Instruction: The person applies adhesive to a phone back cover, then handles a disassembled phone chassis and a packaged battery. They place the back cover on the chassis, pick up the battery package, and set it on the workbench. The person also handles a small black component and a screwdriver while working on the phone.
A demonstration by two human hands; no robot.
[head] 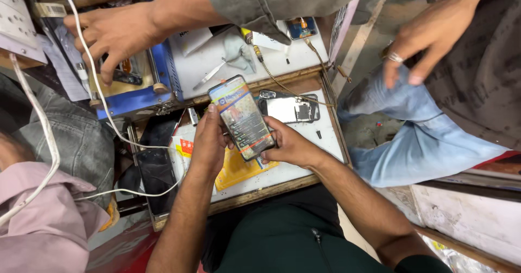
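Our dark green shirt (304,240) fills the bottom of the view, closest to the lens, and our two bare forearms reach up from it over a small white worktop (325,140) with a wooden edge.

We hold one smartphone (242,117) between both hands, just above the worktop's middle. Its lit screen faces up at us, showing colourful content, and it is tilted with its top end leaning left. Our left hand (208,143) grips the phone's left long edge, the thumb lying along that side. Our right hand (290,144) is curled under the phone's lower right corner, fingers clasped on it. So the phone sits between the hands, touching both.

Just behind the held phone lies a second phone (287,109), opened, its silvery insides showing, flat on the worktop. A yellow paper (236,171) lies under our hands. One dark phone screen (157,170) rests at the worktop's left edge.

We count four other hands or arms from nearby people. One person's hand (116,33) reaches in from the top onto a blue machine (138,83), fingers spread. Another person's hand (429,34), wearing a ring, hangs loose at the top right above blue jeans (412,137). A pink sleeve (46,219) sits at the lower left.

Two white cables (38,132) trail down the left side. One pair of tweezers (214,72) lies on a white surface behind.
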